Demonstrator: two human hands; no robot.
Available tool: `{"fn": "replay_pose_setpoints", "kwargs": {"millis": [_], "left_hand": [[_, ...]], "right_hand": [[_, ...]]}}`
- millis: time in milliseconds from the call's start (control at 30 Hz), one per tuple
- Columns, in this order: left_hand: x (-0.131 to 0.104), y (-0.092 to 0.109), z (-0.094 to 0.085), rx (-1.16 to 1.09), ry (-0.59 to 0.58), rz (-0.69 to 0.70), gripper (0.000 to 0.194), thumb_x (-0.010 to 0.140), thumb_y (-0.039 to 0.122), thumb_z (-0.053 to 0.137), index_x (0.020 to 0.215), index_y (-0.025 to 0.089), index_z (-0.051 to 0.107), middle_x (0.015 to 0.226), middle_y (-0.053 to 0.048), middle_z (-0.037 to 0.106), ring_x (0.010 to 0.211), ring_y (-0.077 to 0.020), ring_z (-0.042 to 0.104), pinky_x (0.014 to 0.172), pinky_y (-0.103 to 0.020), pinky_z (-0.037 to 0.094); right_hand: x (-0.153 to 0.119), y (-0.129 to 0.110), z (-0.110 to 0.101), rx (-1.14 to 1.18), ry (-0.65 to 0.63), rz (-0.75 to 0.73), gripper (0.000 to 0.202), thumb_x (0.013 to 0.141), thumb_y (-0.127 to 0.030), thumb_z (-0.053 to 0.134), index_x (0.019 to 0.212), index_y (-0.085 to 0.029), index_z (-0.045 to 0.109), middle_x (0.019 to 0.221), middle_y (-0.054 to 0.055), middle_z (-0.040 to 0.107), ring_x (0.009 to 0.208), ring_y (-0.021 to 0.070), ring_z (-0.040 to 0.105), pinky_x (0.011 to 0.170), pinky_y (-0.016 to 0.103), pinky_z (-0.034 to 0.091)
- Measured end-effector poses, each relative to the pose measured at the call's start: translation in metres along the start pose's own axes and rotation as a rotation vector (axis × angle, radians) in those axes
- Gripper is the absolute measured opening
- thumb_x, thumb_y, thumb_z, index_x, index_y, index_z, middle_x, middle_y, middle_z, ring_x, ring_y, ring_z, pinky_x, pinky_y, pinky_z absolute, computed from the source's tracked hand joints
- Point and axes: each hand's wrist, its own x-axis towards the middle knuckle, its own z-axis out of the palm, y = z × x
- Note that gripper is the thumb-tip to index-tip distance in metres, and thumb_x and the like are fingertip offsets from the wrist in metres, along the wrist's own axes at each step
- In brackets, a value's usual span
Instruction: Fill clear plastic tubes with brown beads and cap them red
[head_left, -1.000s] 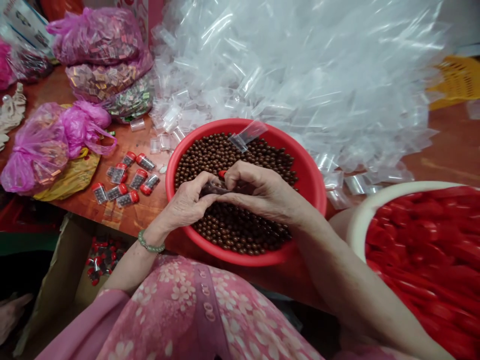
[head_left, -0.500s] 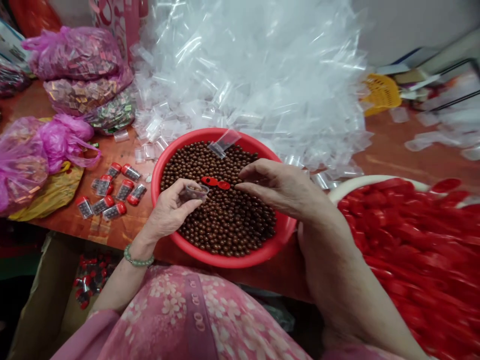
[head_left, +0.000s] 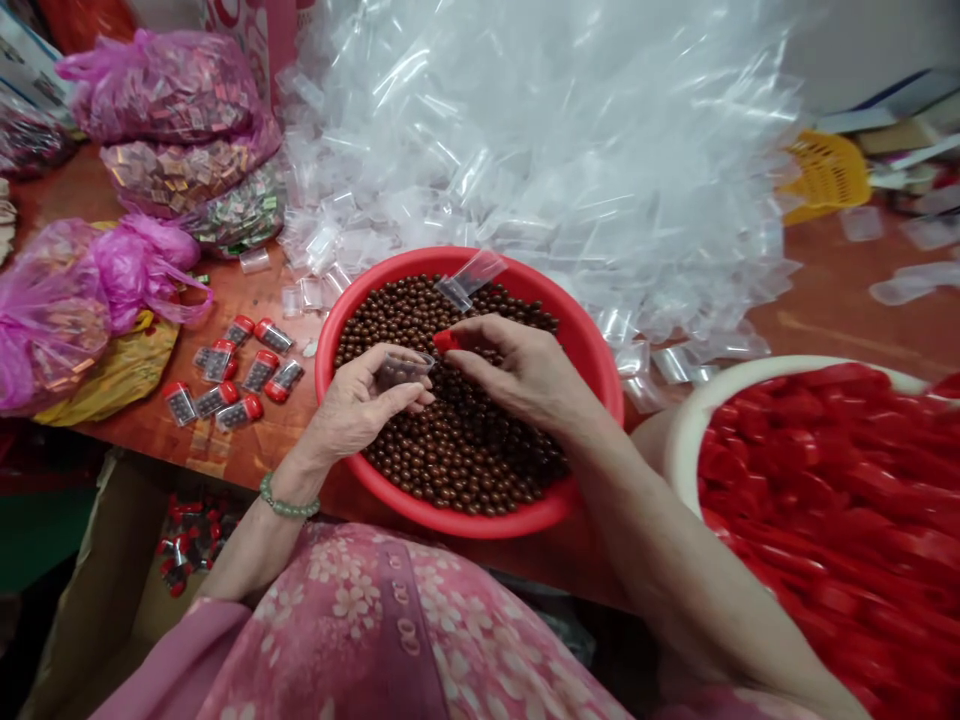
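Note:
A red basin full of small round brown balls stands in front of me. Over its left part my left hand is closed around a clear container with dark balls inside, its mouth facing right. My right hand pinches a red cap between thumb and fingers, just right of the container and apart from it. Another clear container lies on the balls at the back of the basin.
Filled red-capped containers lie left of the basin, near pink bags. Clear containers are heaped behind. A white tub of red caps stands right, a yellow basket farther back. Below left is a cardboard box with more filled containers.
My right hand has moved left and closed on the red cap, which lay open on the balls before. The container in my left hand has turned more onto its side. The view has shifted slightly.

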Motion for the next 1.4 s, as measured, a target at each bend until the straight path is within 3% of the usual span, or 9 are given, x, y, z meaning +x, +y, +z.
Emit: {"fn": "replay_pose_setpoints", "kwargs": {"millis": [133,333,733,1133,1400], "left_hand": [[-0.001,-0.004,0.003,-0.016,-0.043,-0.028,0.027,0.08,0.028,0.069,0.1,0.016,0.055,0.085,-0.002,0.066,0.072,-0.0099,0.065,0.065,-0.021,0.053],[-0.002,-0.009,0.004,0.064,-0.049,0.003,0.025,0.081,0.028,0.067,0.099,0.016,0.055,0.079,0.0,0.062,0.068,-0.0092,0.061,0.064,-0.021,0.05],[0.002,-0.013,0.001,0.191,-0.057,0.037,0.023,0.085,0.017,0.058,0.108,0.017,0.061,0.079,0.001,0.059,0.07,-0.0115,0.054,0.069,-0.024,0.049],[0.001,-0.011,0.001,0.174,-0.063,0.033,0.016,0.083,0.018,0.058,0.099,0.017,0.056,0.081,0.0,0.056,0.071,-0.0118,0.051,0.069,-0.026,0.046],[0.002,-0.014,-0.004,0.145,-0.113,0.016,0.015,0.087,0.029,0.058,0.09,0.015,0.054,0.079,0.0,0.055,0.068,-0.0101,0.05,0.066,-0.024,0.044]], "right_hand": [[-0.012,-0.027,-0.006,0.333,0.091,0.048,0.026,0.087,-0.034,0.063,0.111,-0.023,0.065,0.102,0.004,0.072,0.087,0.0199,0.069,0.077,0.035,0.057],[-0.011,-0.048,-0.002,0.205,0.093,-0.079,0.018,0.086,-0.024,0.065,0.102,-0.022,0.073,0.099,0.004,0.076,0.09,0.0194,0.072,0.085,0.034,0.057],[-0.012,-0.047,0.008,0.218,0.168,-0.071,0.013,0.085,-0.025,0.066,0.095,-0.023,0.074,0.091,0.003,0.077,0.084,0.0198,0.071,0.077,0.036,0.058],[-0.013,-0.043,0.015,0.234,0.163,-0.073,0.01,0.087,-0.023,0.064,0.092,-0.023,0.073,0.088,0.002,0.075,0.081,0.0179,0.07,0.074,0.033,0.058],[-0.016,-0.038,0.011,0.035,0.074,-0.327,0.023,0.084,-0.026,0.069,0.107,-0.024,0.068,0.1,0.008,0.072,0.091,0.0204,0.069,0.079,0.035,0.058]]}}
